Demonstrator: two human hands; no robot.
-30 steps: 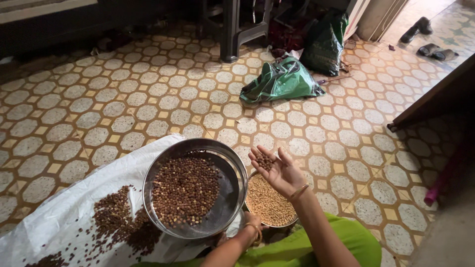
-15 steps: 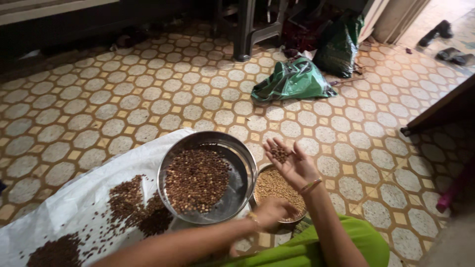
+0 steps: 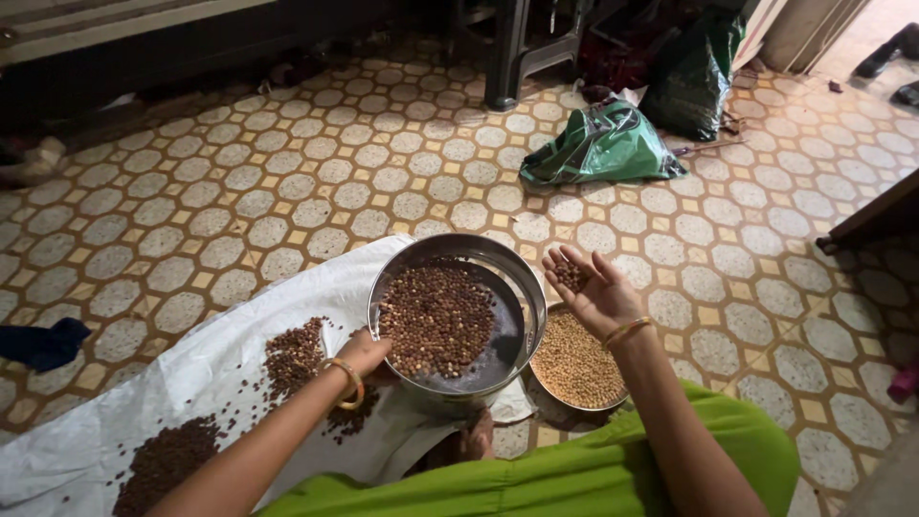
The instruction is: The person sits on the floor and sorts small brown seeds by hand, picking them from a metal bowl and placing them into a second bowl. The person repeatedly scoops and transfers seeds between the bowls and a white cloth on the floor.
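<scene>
A round steel sieve (image 3: 522, 278) holds a layer of dark brown chickpeas (image 3: 436, 316) and sits on a white sheet (image 3: 191, 383). My left hand (image 3: 367, 352) grips the sieve's near left rim. My right hand (image 3: 592, 287) is held palm up to the right of the sieve, cupping a few brown chickpeas (image 3: 572, 279). Under that hand a steel bowl (image 3: 577, 364) is filled with pale tan grains. Loose brown chickpeas (image 3: 292, 354) lie in heaps on the sheet to the left.
The patterned tile floor (image 3: 287, 191) spreads all around. A green plastic bag (image 3: 603, 144) lies at the back right, a darker bag (image 3: 694, 77) behind it, next to dark furniture legs (image 3: 507, 57). A blue cloth (image 3: 43, 343) lies far left. My foot (image 3: 476, 438) shows below the sieve.
My left hand has moved from the bowl's near edge across to the sieve's left rim. The view has shifted left, and my right hand stays raised with the chickpeas.
</scene>
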